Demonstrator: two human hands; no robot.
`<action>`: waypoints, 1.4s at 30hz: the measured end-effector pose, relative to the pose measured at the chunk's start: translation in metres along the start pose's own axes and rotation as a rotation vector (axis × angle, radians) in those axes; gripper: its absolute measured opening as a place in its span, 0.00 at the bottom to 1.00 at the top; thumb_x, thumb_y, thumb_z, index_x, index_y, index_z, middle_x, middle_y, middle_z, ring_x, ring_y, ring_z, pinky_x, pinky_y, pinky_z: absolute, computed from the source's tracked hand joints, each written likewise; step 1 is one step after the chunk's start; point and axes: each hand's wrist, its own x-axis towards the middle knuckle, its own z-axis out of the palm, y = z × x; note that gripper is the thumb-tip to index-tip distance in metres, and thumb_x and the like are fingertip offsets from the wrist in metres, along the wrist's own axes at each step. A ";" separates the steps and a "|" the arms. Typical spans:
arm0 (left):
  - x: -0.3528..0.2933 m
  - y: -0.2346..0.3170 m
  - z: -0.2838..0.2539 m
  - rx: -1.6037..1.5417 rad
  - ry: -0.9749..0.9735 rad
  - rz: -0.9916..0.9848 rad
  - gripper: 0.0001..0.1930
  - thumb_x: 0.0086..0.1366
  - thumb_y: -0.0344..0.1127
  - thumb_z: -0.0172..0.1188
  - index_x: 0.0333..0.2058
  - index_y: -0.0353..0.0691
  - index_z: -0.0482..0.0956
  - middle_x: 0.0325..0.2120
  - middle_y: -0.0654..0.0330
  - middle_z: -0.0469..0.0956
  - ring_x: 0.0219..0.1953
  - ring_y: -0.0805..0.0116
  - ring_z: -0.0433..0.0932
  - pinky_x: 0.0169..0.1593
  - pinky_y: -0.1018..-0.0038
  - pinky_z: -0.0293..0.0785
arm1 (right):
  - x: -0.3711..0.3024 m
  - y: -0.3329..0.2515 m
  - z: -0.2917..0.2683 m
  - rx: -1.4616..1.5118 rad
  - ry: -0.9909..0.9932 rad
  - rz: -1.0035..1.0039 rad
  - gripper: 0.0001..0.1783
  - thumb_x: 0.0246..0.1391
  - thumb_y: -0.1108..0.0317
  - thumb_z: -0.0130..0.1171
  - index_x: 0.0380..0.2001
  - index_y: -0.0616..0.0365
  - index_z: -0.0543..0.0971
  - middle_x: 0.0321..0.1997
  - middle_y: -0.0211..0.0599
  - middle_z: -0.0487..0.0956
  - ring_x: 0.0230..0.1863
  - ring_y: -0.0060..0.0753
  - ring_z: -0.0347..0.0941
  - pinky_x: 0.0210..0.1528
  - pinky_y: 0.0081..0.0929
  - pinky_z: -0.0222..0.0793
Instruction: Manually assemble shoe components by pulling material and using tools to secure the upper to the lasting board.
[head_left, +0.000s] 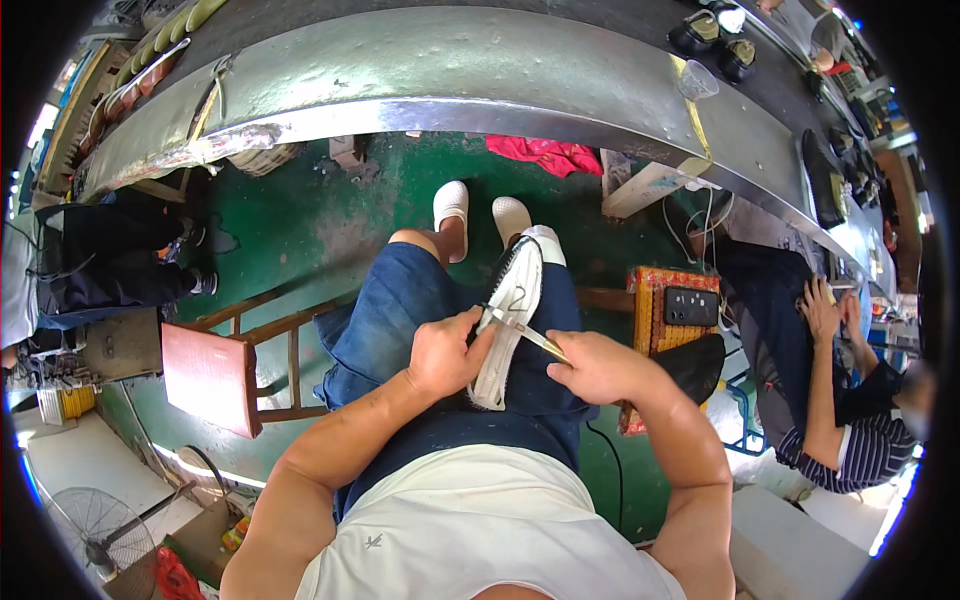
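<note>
Across my lap lies a long shoe piece (492,377), its whitish underside facing up and its rim dark and toothed. A thin dark cord or wire curls over its middle. My left hand (445,352) is closed at the piece's left edge, thumb and fingers pinching there. In my closed right hand (600,365) is a slim, flat metal tool (522,330), silver with a brass-coloured part near the fingers. It slants across the shoe piece, and its tip comes close to my left fingertips. My grip hides the tool's handle, so its exact kind is unclear.
A metal-topped bench (400,75) curves across the front, with dark shoes (697,32) and a clear cup (697,80) on it. A wooden stool (210,378) stands left. At right, a beaded seat (645,330) bears a black phone (690,306); beyond sits another person (850,440).
</note>
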 end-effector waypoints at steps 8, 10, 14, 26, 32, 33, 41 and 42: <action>-0.010 -0.070 0.046 -1.187 -0.283 -0.497 0.38 0.79 0.56 0.40 0.73 0.31 0.48 0.71 0.50 0.57 0.73 0.63 0.54 0.74 0.69 0.46 | 0.021 -0.018 -0.004 -0.127 -0.051 0.104 0.20 0.65 0.56 0.56 0.43 0.66 0.77 0.36 0.57 0.82 0.41 0.63 0.79 0.46 0.54 0.73; -0.006 -0.060 0.035 -1.152 -0.320 -0.511 0.38 0.79 0.55 0.43 0.74 0.33 0.47 0.71 0.51 0.57 0.73 0.63 0.53 0.75 0.69 0.44 | 0.021 -0.001 0.022 -0.013 0.055 0.077 0.19 0.63 0.57 0.58 0.44 0.64 0.77 0.36 0.57 0.82 0.41 0.64 0.79 0.45 0.54 0.73; 0.005 -0.058 0.034 -0.993 -0.257 -0.535 0.38 0.76 0.50 0.53 0.75 0.37 0.48 0.70 0.53 0.61 0.71 0.65 0.58 0.72 0.71 0.52 | 0.030 0.001 0.086 0.331 0.320 0.139 0.20 0.61 0.57 0.60 0.46 0.63 0.76 0.37 0.58 0.80 0.44 0.63 0.78 0.47 0.51 0.72; 0.004 -0.049 0.044 -0.651 -0.058 -0.394 0.33 0.76 0.37 0.53 0.74 0.38 0.53 0.68 0.49 0.64 0.68 0.61 0.64 0.70 0.71 0.58 | 0.042 0.020 0.047 0.524 0.127 0.179 0.14 0.62 0.63 0.60 0.42 0.65 0.77 0.29 0.42 0.81 0.33 0.40 0.81 0.39 0.36 0.76; 0.012 -0.033 0.017 -0.030 -0.192 -0.044 0.29 0.74 0.36 0.49 0.72 0.52 0.59 0.60 0.34 0.70 0.57 0.33 0.74 0.60 0.56 0.74 | 0.033 0.042 0.036 1.151 -0.183 0.186 0.16 0.67 0.60 0.58 0.47 0.62 0.77 0.38 0.34 0.81 0.36 0.24 0.80 0.25 0.20 0.73; 0.015 -0.029 0.013 -0.029 -0.193 -0.041 0.29 0.74 0.36 0.49 0.72 0.52 0.59 0.60 0.34 0.70 0.57 0.33 0.74 0.60 0.56 0.74 | 0.026 0.041 0.028 1.148 -0.215 0.231 0.19 0.69 0.58 0.55 0.51 0.64 0.75 0.41 0.36 0.80 0.37 0.25 0.80 0.25 0.20 0.74; 0.012 -0.025 0.017 0.068 -0.144 -0.084 0.33 0.75 0.44 0.46 0.73 0.40 0.51 0.53 0.27 0.74 0.54 0.34 0.76 0.58 0.53 0.74 | 0.056 0.026 0.037 0.425 0.325 0.065 0.28 0.73 0.48 0.43 0.38 0.67 0.76 0.26 0.39 0.80 0.30 0.33 0.80 0.34 0.35 0.75; 0.012 -0.027 0.018 0.068 -0.144 -0.083 0.33 0.75 0.44 0.46 0.73 0.40 0.51 0.53 0.27 0.74 0.54 0.34 0.76 0.58 0.53 0.74 | 0.061 0.021 0.028 0.424 0.326 0.065 0.28 0.73 0.48 0.43 0.38 0.67 0.76 0.26 0.39 0.80 0.30 0.33 0.80 0.34 0.35 0.75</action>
